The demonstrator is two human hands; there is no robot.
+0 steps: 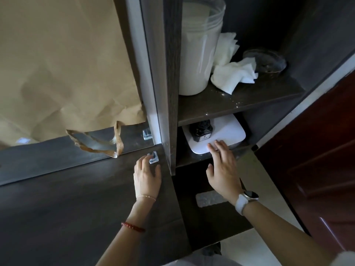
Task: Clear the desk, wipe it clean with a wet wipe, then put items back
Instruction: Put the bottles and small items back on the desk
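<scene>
Items are probably going back: left hand (147,177) is pinching a clear block (154,160), right hand (223,169) is resting straight fingers on a white box (228,131), needing a grip.

Hands at the right edge of the dark wooden table (76,189).
Left hand (147,175) pinches small clear square block (153,159); right hand (222,169) touches flat white box (228,131).

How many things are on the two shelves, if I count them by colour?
White: 3 (jar, wipe heap, flat box)
Dark: 2 (bottle, round dish)
Total: 5
</scene>
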